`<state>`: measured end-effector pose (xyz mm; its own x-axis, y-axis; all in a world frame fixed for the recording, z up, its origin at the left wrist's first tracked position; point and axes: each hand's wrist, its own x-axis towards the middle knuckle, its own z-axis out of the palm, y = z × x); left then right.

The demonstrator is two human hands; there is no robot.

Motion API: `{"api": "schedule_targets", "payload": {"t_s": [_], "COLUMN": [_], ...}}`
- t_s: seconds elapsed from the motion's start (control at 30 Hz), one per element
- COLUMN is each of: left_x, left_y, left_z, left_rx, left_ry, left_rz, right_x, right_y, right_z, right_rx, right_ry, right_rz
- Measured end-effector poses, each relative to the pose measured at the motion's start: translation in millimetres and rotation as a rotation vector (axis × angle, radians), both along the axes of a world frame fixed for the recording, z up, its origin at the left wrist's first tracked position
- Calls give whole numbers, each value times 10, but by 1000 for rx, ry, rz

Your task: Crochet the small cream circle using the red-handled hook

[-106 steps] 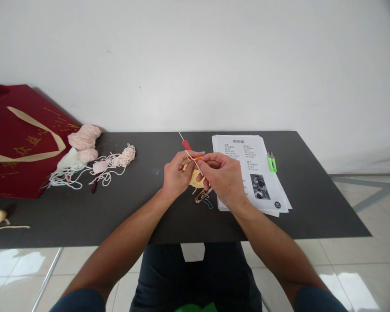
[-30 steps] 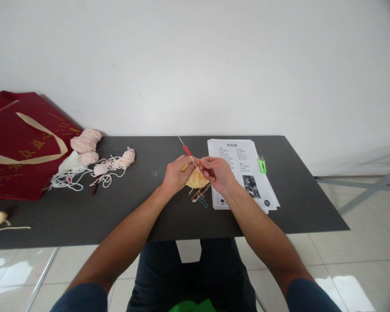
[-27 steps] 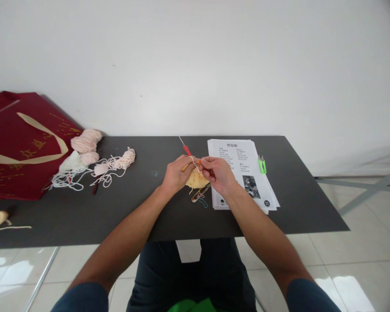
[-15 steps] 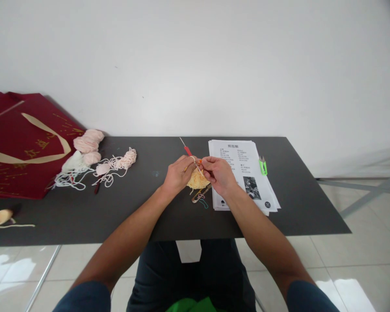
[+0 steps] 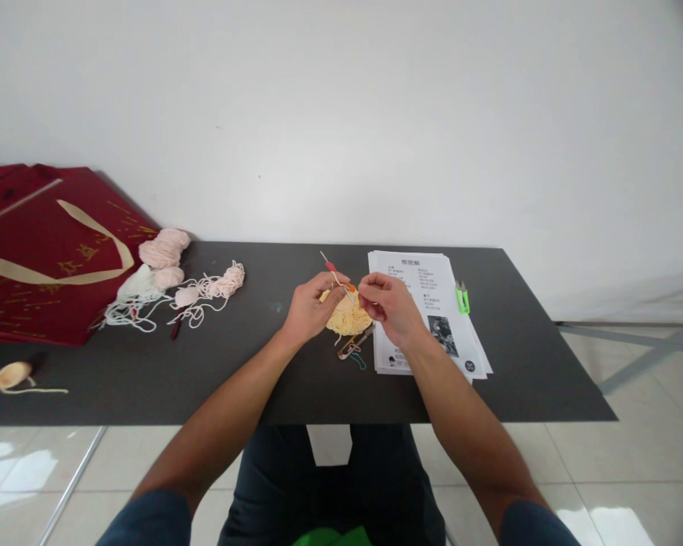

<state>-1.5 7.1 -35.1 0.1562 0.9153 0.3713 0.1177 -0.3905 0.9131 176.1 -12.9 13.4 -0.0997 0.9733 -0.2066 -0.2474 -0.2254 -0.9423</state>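
Observation:
My left hand [image 5: 310, 309] is closed on a crochet hook [image 5: 330, 266] with a red handle, one pale end pointing up and away. A small orange piece [image 5: 350, 287], perhaps yarn work, sits at its fingertips, and a light strand loops over the fingers. My right hand [image 5: 394, 305] is pinched closed just right of the orange piece, a small gap between them. Anything in that pinch is too small to make out. Below the hands lies a yellow yarn ball [image 5: 348, 317]. Near it are a slim brownish tool [image 5: 350, 349] and a teal stitch marker [image 5: 357, 362].
Printed sheets [image 5: 401, 356] lie on the dark table [image 5: 524, 364], green thread snips [image 5: 462, 297] at their edge. Leftward are pink yarn [image 5: 164, 248], white yarn [image 5: 135, 288], a tangled pink skein [image 5: 228, 280], a cream round piece [image 5: 12, 375] with a tail and a maroon bag [image 5: 39, 303].
My right hand has drawn slightly away to the right from the orange piece and my left fingertips. More of the yellow yarn ball shows. The whole view has shifted a little.

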Motion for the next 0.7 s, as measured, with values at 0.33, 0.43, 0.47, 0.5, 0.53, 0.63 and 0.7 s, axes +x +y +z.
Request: {"api": "schedule_targets", "payload": {"t_s": [0.33,0.43,0.47,0.5,0.53,0.63,0.7], "left_x": [-24,-20,-12,1,17,79,121], "left_y": [21,37,47,58,71,114,136], "left_z": [326,394,407,414,418,409,396], "left_rx": [-227,-269,-281,-292,-302,-327,-333], "left_ry": [-246,-277,-301,-329,-360,-452,-500], "left_rz": [-438,-375,-345,-317,-291,-185,-96], "right_x": [-16,-27,-32,-40,-55,-127,-183], "right_y": [152,185,198,212,225,260,274], "right_z": [1,75,97,114,125,118,88], "right_rx": [-117,-68,-63,-57,-47,26,75], "right_ry": [427,474,487,496,502,524,541], "right_rz": [308,235,204,172,137,11,-77]}}
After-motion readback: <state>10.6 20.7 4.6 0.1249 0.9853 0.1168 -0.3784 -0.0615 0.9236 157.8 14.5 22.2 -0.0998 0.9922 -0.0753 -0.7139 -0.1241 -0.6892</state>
